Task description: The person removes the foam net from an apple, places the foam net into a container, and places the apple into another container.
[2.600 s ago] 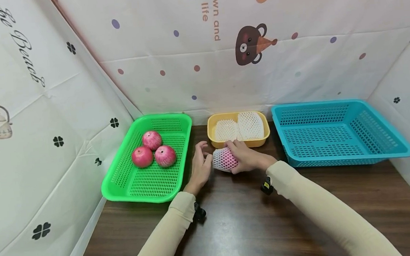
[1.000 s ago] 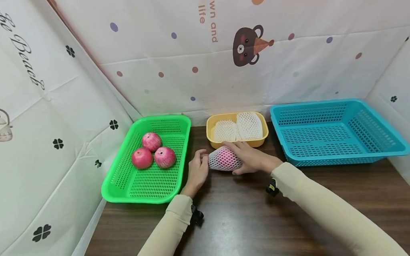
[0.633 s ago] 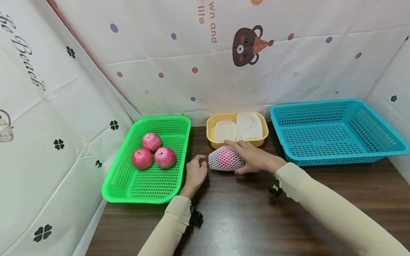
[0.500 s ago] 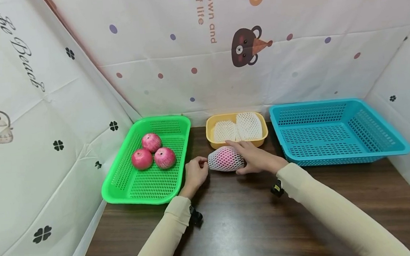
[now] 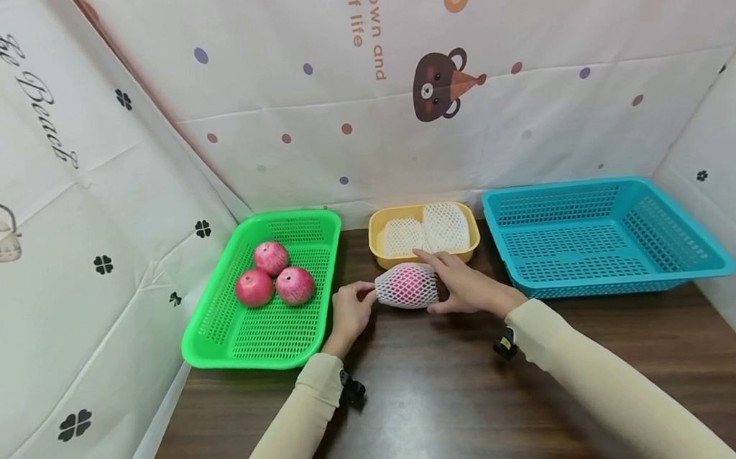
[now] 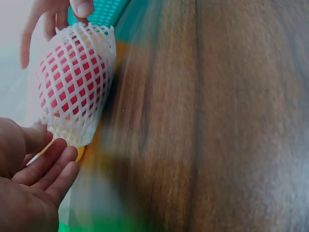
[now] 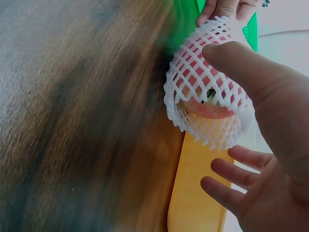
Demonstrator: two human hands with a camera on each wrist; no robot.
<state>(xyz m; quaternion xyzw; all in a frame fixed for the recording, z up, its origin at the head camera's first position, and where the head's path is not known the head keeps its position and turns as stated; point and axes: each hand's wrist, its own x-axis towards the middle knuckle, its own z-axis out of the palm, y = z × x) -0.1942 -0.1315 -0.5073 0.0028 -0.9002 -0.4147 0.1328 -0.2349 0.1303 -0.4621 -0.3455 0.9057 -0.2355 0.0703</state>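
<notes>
A red apple (image 7: 210,112) sits inside a white foam net sleeve (image 5: 407,286), lying on its side on the table just in front of the yellow tray. My left hand (image 5: 351,311) pinches the narrow left end of the sleeve between thumb and fingers. At the sleeve's other end is my right hand (image 5: 466,286), its thumb and fingers spread apart around the mouth. In the right wrist view the thumb lies over the net, while the other fingers stand off it. That view shows the apple's end through the sleeve's mouth.
A green basket (image 5: 253,339) at the left holds three apples (image 5: 295,285). In the yellow tray (image 5: 425,257) lie more foam nets (image 5: 446,228). A blue basket (image 5: 577,242) stands at the right. Printed cloth (image 5: 310,155) hangs behind and at the sides.
My right hand has drawn back to the right and loosened from the netted apple, baring more of the net. My left hand has moved down slightly and now pinches the net's left end.
</notes>
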